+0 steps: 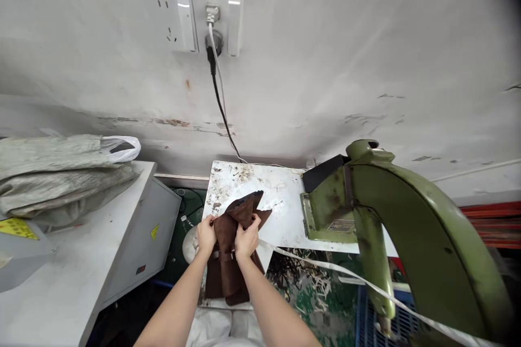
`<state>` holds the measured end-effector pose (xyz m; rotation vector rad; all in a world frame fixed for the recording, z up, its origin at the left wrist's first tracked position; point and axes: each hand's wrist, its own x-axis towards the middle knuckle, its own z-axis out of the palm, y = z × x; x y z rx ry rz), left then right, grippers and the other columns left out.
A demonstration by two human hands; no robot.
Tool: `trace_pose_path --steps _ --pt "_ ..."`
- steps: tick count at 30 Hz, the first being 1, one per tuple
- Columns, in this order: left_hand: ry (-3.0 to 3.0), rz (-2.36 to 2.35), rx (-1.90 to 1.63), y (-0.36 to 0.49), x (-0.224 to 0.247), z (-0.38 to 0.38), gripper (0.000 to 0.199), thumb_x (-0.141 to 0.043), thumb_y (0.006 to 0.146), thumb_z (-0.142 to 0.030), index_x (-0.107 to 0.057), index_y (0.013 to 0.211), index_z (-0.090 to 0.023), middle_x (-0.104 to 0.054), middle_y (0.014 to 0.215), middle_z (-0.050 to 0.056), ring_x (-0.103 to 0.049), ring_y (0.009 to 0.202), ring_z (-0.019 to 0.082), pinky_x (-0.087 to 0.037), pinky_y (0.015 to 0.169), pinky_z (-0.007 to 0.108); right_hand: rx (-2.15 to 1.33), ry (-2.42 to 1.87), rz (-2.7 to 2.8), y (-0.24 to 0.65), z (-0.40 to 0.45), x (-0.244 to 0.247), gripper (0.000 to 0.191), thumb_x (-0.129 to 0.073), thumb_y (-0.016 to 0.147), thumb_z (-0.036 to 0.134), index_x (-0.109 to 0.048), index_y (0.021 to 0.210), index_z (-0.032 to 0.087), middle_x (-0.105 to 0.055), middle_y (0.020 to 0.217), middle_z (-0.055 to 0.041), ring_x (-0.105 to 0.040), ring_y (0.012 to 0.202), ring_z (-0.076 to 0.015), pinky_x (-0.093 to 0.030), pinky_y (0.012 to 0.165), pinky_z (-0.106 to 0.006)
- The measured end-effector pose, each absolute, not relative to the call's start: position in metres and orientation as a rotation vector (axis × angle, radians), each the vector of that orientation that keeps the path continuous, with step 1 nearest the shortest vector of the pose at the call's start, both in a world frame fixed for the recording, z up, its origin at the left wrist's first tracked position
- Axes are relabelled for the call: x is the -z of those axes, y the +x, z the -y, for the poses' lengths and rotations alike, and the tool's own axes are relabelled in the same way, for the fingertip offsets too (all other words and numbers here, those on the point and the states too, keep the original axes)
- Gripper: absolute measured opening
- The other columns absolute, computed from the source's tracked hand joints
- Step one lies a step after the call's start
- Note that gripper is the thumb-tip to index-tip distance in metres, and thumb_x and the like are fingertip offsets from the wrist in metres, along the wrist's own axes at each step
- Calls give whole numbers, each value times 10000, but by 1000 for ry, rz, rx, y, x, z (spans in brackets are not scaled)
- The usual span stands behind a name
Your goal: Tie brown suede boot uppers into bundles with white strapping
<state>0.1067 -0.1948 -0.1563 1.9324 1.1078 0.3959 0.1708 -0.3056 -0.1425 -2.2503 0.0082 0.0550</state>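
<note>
A dark brown piece of cloth or soft leather (pixel 231 274), folded and with jagged-looking upper corners, lies over the front part of the white table (pixel 280 184). My left hand (pixel 206 236) pinches its left upper edge. On the right side, my right hand (pixel 247 236) grips a raised fold between thumb and fingers. A band crosses the brown piece just below my hands. Its lower end hangs toward my lap.
At the right stands a large green machine (pixel 411 211) with a curved arm. A white strip (pixel 325 264) runs across to the lower right. Scraps litter the green floor beside a blue crate (pixel 366 309). On the left, a grey sack (pixel 61 173) lies on a white cabinet (pixel 93 244).
</note>
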Motion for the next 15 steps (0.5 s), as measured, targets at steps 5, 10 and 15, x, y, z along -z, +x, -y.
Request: trace_pose_path --steps 5,10,15 --pt "1792 -1285 -601 76 147 214 389 -468 890 -519 -558 1055 -178 -615 1093 126 -605 1011 243 -460 890 355 -117 -2139 -104 181 313 137 676 -616 797 540 -449 1320 147 -686 1118 -181 -661 964 -324 -477 813 -389" --pt "1572 -1110 -470 39 147 249 390 -575 815 -486 -586 1051 -175 -687 1039 116 -653 962 276 -491 887 410 -237 -1723 -17 189 333 116 777 -648 771 557 -423 1403 164 -573 1356 -113 -561 1219 -230 -422 1037 -334" --pt "1481 -1009 -479 44 138 252 412 -579 836 -459 -613 1158 -204 -675 1215 119 -610 1150 299 -474 966 418 -515 -1421 -56 183 379 81 623 -742 710 485 -605 1234 177 -631 1295 -86 -565 1224 -252 -456 1037 -359"
